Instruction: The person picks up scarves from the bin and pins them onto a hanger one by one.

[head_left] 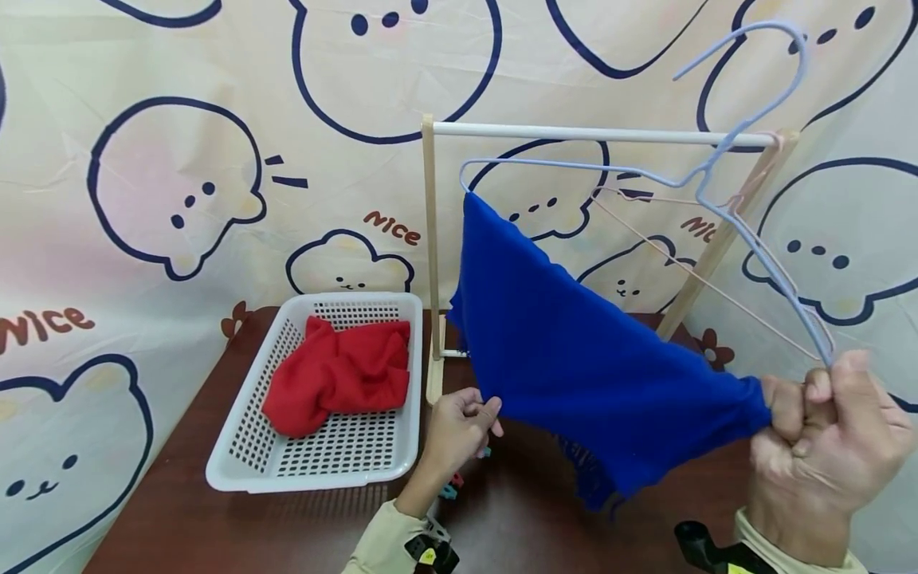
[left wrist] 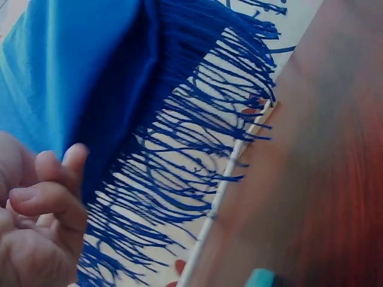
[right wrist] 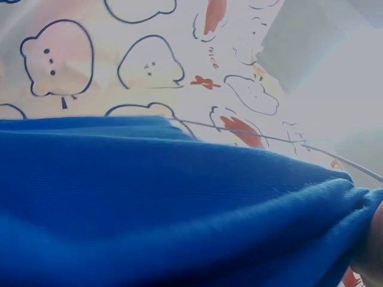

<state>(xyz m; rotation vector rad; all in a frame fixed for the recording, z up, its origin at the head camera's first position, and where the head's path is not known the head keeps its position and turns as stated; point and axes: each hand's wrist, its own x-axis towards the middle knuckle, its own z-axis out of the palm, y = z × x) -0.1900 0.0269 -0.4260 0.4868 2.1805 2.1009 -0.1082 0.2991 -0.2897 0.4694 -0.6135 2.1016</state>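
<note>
A blue fringed scarf (head_left: 574,343) hangs from the left tip of a light blue hanger (head_left: 706,171) and stretches down to the right. My right hand (head_left: 832,446) grips the hanger's right end together with a bunched corner of the scarf. On the scarf's lower left edge, my left hand (head_left: 459,426) pinches the fabric between thumb and fingers. The left wrist view shows the long fringe (left wrist: 179,155) dangling beside that hand. Taut cloth fills the lower part of the right wrist view, gathered near the right hand's edge.
A white basket (head_left: 315,470) with a red cloth (head_left: 344,371) stands on the brown table (head_left: 179,510) at left. Behind the scarf is a wooden rack with a white bar (head_left: 574,134), and a pink hanger (head_left: 717,285) hangs at its right. Small coloured clips (head_left: 450,488) lie near the left wrist.
</note>
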